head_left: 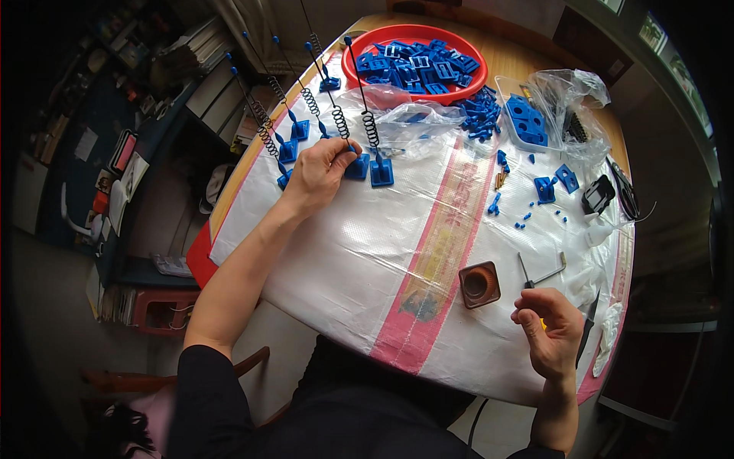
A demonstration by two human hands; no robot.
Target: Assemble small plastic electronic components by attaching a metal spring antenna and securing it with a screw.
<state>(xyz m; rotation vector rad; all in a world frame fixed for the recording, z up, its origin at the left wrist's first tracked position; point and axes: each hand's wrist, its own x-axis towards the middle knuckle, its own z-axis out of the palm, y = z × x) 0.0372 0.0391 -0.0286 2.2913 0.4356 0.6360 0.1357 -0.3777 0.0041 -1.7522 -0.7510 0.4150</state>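
Note:
With thumb and forefinger, my left hand (319, 170) pinches the foot of a black spring rod stand, where the coil (341, 122) meets the blue base (357, 167). A similar blue stand (381, 173) with its own spring rod is just to the right. Several more spring rods on blue bases (287, 150) stand upright to the left and beyond. Near the right front of the table, my right hand (552, 330) is curled around a screwdriver (528, 284). Its thin shaft points away, and the fingers partly hide its black and yellow handle. An L-shaped metal key (549, 275) lies beside it.
A red basin (483, 75) of blue parts stands at the back, with loose blue pieces (479, 115) beside it. Also there are a clear tub (527, 145), plastic bags (569, 88), a brown square cup (479, 285), a black case (598, 195) and a knife (587, 329).

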